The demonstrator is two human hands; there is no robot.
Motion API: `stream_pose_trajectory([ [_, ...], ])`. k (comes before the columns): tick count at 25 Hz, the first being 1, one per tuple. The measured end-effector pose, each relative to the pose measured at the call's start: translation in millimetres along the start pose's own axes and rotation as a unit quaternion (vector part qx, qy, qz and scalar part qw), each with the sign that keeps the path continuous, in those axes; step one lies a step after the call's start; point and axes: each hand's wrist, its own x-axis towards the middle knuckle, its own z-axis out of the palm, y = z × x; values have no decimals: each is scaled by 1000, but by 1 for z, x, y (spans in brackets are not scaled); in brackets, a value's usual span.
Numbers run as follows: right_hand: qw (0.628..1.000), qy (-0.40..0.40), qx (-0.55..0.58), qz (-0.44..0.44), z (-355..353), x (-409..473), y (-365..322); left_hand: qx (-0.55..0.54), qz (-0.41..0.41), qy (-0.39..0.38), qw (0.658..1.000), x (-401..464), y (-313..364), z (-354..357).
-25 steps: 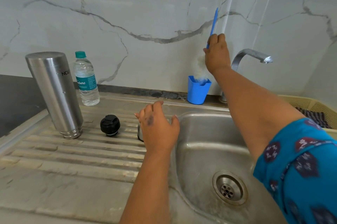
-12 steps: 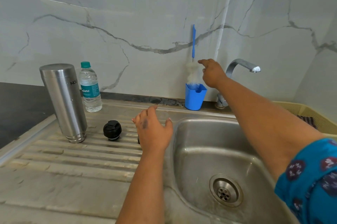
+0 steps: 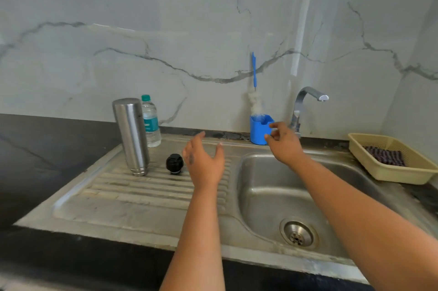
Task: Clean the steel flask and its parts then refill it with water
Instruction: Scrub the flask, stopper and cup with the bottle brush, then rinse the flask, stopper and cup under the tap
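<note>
Two empty hands hover over a steel sink (image 3: 260, 198): left hand (image 3: 203, 165) spread wide above the drainboard, right hand (image 3: 284, 143) loosely open near a blue cup (image 3: 258, 130). Flask (image 3: 131, 135) stands inverted on the drainboard, black cap (image 3: 174, 163) just beside it.

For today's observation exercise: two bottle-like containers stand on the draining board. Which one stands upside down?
The steel flask: its ringed mouth end rests on the draining board. The plastic water bottle behind it stands upright, green cap on top.

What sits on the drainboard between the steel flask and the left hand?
In the head view, only the black cap stands between the steel flask and the left hand, on the ribbed drainboard.
</note>
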Motion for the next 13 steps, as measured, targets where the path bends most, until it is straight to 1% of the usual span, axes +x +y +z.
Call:
stream_pose_trajectory([
  [3,998,-35,42,7,23,-31,-38,-40,-64,38,996,-3,-7,-53],
  [7,980,-133,146,10,84,-53,-107,-53,-138,76,986,30,-43,-147],
  [8,972,-161,169,8,101,-54,-125,-76,-166,78,980,43,-49,-168],
  [11,934,-256,247,29,143,-53,-170,-186,-251,40,949,76,-56,-205],
  [13,916,-287,275,45,160,-49,-192,-196,-274,-9,941,89,-57,-211],
])
